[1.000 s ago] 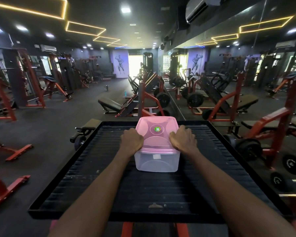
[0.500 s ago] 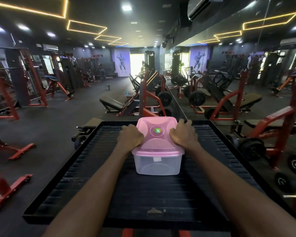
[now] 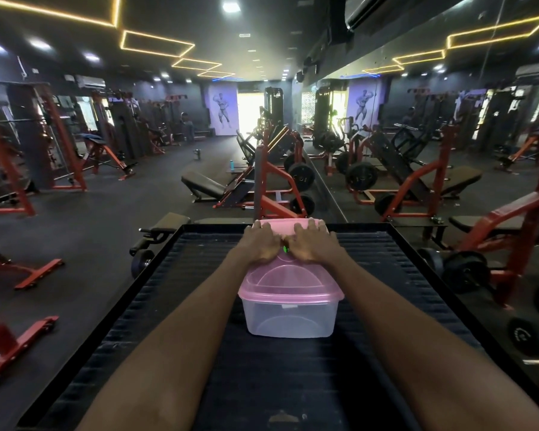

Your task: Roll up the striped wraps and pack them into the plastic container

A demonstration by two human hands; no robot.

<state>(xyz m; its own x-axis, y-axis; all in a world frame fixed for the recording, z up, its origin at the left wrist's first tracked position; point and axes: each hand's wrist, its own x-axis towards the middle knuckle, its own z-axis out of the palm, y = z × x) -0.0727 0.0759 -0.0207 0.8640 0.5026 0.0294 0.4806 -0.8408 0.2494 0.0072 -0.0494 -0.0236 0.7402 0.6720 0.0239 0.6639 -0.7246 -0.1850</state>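
**Both hands flat on the pink lid, container on the ribbed bench**

Your left hand (image 3: pixel 260 245) and right hand (image 3: pixel 311 244) lie side by side on the far half of the translucent pink plastic lid (image 3: pixel 288 279), fingers spread and reaching to its far edge, palms pressing down; neither hand pinches or curls round anything. The lid sits on the clear rectangular plastic container (image 3: pixel 288 318), which stands upright at the middle of the black ribbed bench (image 3: pixel 175 293), its opening facing up under the lid.

Judging by its thin, see-through walls, expect the container to be light, fairly stiff but flexible at the rim, and smooth enough to slide on the ribbed surface if you push sideways. The better hold looks to be the lid's overhanging lip at two opposite sides, or the container's side walls just below it.

Its long axis seems to run away from you, toward the bench's far edge, though the wide lens stretches that direction. No striped wraps show; through the near wall you cannot tell what is inside.
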